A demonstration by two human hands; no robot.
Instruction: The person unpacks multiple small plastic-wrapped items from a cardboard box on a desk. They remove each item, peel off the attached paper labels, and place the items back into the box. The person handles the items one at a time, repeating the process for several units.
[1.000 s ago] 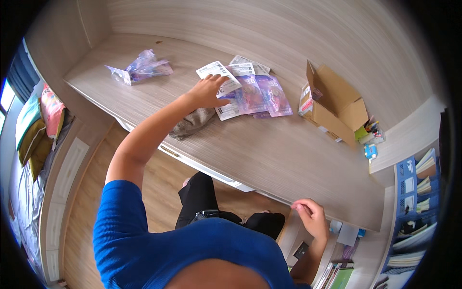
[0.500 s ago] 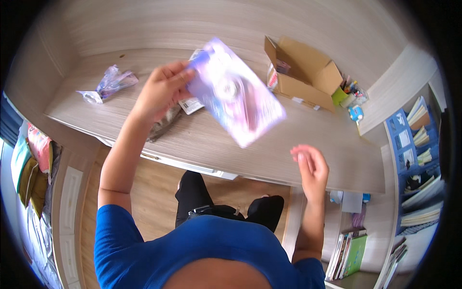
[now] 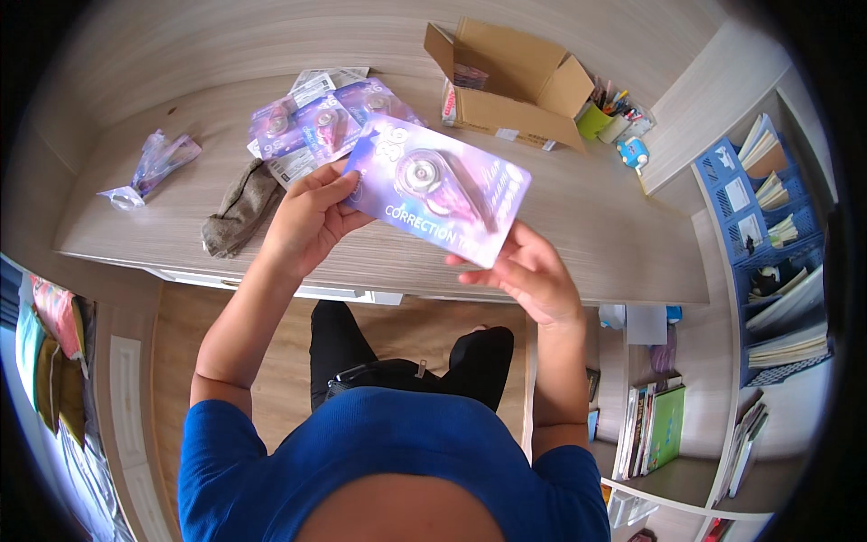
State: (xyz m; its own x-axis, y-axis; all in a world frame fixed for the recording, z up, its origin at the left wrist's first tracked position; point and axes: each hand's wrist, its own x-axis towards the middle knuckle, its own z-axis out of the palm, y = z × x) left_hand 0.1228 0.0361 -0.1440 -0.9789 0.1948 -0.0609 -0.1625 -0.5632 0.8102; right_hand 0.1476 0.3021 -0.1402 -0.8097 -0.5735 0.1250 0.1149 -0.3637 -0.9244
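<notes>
I hold a purple blister pack with a correction tape roller [image 3: 440, 190] in front of me, above the wooden desk [image 3: 596, 235]. My left hand [image 3: 307, 221] grips its left edge. My right hand [image 3: 524, 271] grips its lower right edge from below. Several more purple packs of the same kind [image 3: 316, 122] lie in a loose pile on the desk behind it.
A brownish-grey cloth [image 3: 239, 210] lies left of my left hand. A crumpled clear plastic wrapper [image 3: 153, 163] sits at the far left. An open cardboard box [image 3: 510, 86] stands at the back, beside a green pen cup [image 3: 601, 113]. Shelves with books [image 3: 768, 235] rise on the right.
My left hand lifted one purple pack off the pile and brought it toward me. My right hand rose from the desk's front edge and took hold of the pack's lower right edge.
</notes>
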